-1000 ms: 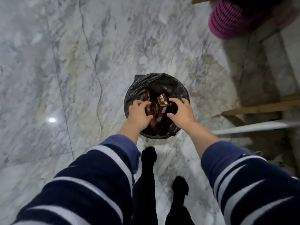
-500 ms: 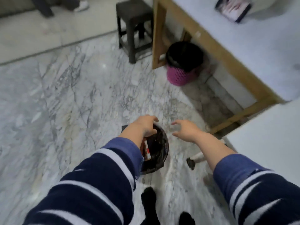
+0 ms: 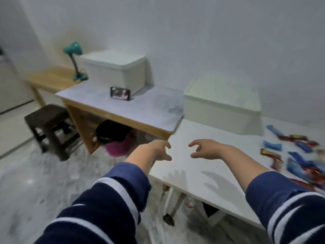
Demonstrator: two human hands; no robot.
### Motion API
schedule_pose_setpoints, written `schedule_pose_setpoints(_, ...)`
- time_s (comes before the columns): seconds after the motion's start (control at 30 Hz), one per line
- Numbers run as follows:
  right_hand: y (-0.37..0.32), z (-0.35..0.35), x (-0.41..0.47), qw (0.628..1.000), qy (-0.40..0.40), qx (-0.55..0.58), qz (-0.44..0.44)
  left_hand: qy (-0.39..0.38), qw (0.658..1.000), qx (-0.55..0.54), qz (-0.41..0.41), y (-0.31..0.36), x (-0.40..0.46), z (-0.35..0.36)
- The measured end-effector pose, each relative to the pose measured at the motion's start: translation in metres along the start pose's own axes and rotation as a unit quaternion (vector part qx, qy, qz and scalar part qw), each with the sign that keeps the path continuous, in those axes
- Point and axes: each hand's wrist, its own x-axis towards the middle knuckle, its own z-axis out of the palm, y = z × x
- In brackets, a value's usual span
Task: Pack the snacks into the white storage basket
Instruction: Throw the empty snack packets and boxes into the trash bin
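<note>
Hands noted: I see left hand [image 3: 158,150] and right hand [image 3: 204,149] loosely spread, grip empty, above white counter [image 3: 198,175]. Lidded white storage basket [image 3: 222,110] at counter's rear; blue and red wrapped snacks [image 3: 297,155] on counter's right.

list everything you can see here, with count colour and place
snacks: many, too blurred to count, blue and red wrappers, scattered on the right of the white table
basket: one, white, open, at the back of the white table
white table: one, white, lower right
lidded box: one, white, on the grey desk
phone: one, dark, screen lit, propped in front of the lidded box
grey desk: one, grey top on wooden frame, centre
lamp: one, teal, on the wooden table
wooden table: one, light wood, left rear
stool: one, dark brown, on the floor, left
bin: one, pink with black liner, under the grey desk
left hand: empty, fingers relaxed, over the white table's edge
right hand: empty, fingers loosely curled, above the white table
</note>
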Motion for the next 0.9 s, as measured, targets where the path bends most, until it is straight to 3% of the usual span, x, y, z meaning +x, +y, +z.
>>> schedule_pose_setpoints(0.2, 0.137, -0.036, -0.109, 0.991, 0.08, 0.053, 0.092, 0.004, 0.994, 0.057, 0.094, 0.163, -0.009, 0.024)
schedule_pose_setpoints(0.5, 0.31, -0.042, -0.296, 0.962, 0.167, 0.08, 0.199, -0.023, 0.958, 0.116, 0.26, 0.402, -0.054, 0.123)
schedule_pose_setpoints(0.9, 0.484, -0.081, -0.436, 0.9, 0.252, 0.166, 0.315, -0.011, 0.913, 0.114, 0.391, 0.635, -0.054, 0.157)
